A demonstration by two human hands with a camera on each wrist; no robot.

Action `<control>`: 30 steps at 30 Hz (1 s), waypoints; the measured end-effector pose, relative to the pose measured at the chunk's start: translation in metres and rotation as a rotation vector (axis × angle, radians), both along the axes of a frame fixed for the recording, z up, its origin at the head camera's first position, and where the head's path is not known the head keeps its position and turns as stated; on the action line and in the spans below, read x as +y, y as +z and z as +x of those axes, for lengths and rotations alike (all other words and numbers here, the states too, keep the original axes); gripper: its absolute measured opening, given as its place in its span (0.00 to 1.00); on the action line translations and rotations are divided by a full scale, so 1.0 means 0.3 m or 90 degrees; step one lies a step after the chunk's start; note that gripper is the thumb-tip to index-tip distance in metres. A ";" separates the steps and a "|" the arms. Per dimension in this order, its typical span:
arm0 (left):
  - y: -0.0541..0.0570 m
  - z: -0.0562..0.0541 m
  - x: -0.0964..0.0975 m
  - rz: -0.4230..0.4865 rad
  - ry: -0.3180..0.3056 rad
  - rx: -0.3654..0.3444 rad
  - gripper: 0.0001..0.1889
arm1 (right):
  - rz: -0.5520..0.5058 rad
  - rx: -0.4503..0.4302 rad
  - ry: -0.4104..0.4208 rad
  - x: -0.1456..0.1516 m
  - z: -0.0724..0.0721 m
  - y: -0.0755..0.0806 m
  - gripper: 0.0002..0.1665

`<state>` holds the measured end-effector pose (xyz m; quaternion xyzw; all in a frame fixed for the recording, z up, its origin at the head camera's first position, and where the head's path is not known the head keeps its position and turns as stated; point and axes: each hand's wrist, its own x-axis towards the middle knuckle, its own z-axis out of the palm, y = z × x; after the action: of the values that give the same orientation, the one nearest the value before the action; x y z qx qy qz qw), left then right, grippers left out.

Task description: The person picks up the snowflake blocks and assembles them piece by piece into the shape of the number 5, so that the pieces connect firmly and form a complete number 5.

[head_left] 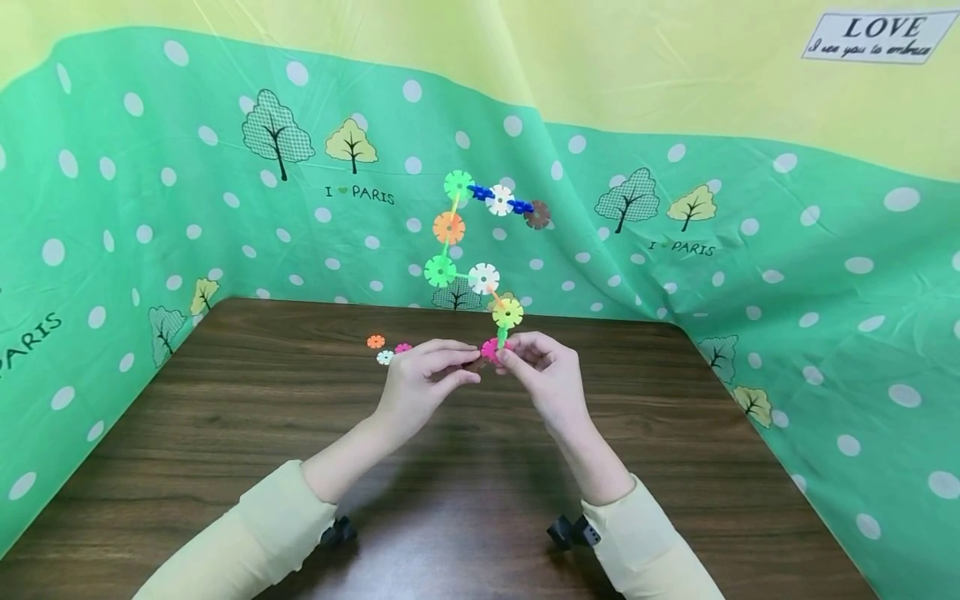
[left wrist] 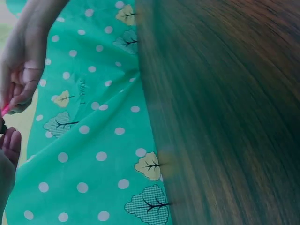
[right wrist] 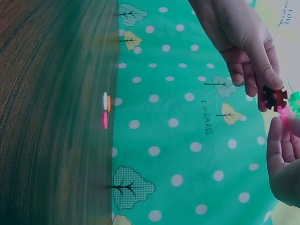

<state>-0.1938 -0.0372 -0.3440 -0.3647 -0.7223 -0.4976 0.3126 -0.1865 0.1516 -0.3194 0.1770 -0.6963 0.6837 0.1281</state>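
A zigzag chain of notched plastic snowflake discs [head_left: 448, 227] stands up above both hands, its colours green, orange, white, yellow, blue and brown. My right hand [head_left: 551, 379] pinches the pink snowflake disc [head_left: 491, 350] at the chain's lower end between thumb and fingers. Beside it, my left hand [head_left: 420, 383] pinches a loose-edged brown snowflake disc [right wrist: 274, 98], mostly hidden by fingers in the head view. In the right wrist view the brown disc's edge is right at the pink one. At the chain's far end hangs another brown disc [head_left: 537, 215].
On the wooden table [head_left: 465, 533], beyond my left hand, lie an orange disc [head_left: 376, 342], a white disc [head_left: 385, 357] and a pink disc [head_left: 403, 348]. A green dotted cloth [head_left: 225, 167] with printed trees hangs around the table's back and sides.
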 end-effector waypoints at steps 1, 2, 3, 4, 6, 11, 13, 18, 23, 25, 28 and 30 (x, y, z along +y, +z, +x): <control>-0.002 -0.003 0.002 -0.002 0.012 0.031 0.13 | -0.002 0.002 0.001 0.000 0.001 0.002 0.11; -0.003 -0.005 0.003 -0.003 0.018 0.053 0.12 | -0.003 0.004 0.001 -0.001 0.002 0.004 0.11; -0.004 -0.007 0.005 -0.002 0.021 0.067 0.11 | -0.005 0.004 0.002 -0.002 0.003 0.005 0.11; -0.006 -0.009 0.007 0.001 0.021 0.077 0.10 | -0.007 0.005 0.003 -0.003 0.005 0.007 0.11; -0.009 -0.013 0.011 0.006 0.025 0.091 0.09 | -0.011 0.003 0.007 -0.004 0.005 0.007 0.11; -0.014 -0.020 0.018 0.029 0.042 0.126 0.08 | -0.032 -0.001 0.018 -0.010 0.009 0.006 0.11; -0.015 -0.023 0.020 0.047 0.043 0.146 0.08 | -0.038 0.002 0.018 -0.011 0.010 0.006 0.11; -0.012 -0.029 0.023 0.076 0.027 0.187 0.09 | -0.039 -0.001 0.007 -0.010 0.011 0.007 0.12; -0.008 -0.030 0.030 0.080 0.024 0.199 0.08 | -0.059 -0.022 -0.001 -0.017 0.013 0.007 0.13; -0.009 -0.031 0.032 0.083 0.025 0.193 0.08 | -0.065 -0.031 -0.002 -0.020 0.012 0.005 0.13; -0.015 -0.033 0.033 0.085 0.023 0.180 0.09 | -0.066 -0.039 -0.005 -0.023 0.009 0.002 0.13; -0.017 -0.035 0.031 0.079 0.021 0.168 0.09 | -0.063 -0.042 -0.004 -0.023 0.007 0.000 0.13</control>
<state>-0.2042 -0.0279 -0.3491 -0.3950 -0.6484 -0.4839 0.4352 -0.1846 0.1447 -0.3193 0.1459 -0.6657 0.7226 0.1157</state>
